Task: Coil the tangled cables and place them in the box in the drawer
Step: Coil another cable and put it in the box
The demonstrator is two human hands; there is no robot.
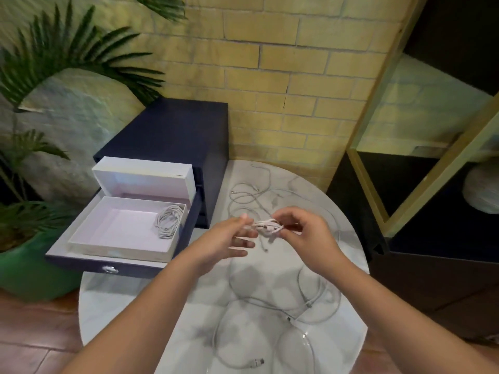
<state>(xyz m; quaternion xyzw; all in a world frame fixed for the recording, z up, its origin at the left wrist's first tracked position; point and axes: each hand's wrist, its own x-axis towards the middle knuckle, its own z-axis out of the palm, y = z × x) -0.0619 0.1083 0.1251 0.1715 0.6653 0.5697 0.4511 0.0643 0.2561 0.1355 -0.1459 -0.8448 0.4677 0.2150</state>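
My right hand (pixel 305 230) pinches the coil (pixel 266 226) above the tabletop (pixel 162 306); my left hand (pixel 226 238) lies open just beside it. I should keep the loops even and wind in the hanging tail (pixel 262 242) before going to the box (pixel 89 238).

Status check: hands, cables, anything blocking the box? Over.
Right hand pinches small cable bundle; left hand fingers straight, at its end. One coiled cable in box, loose cables on table. Drawer open, nothing blocking box.

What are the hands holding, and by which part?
Right hand pinches the white cable bundle at its right end; left hand meets its left end, grip unclear.
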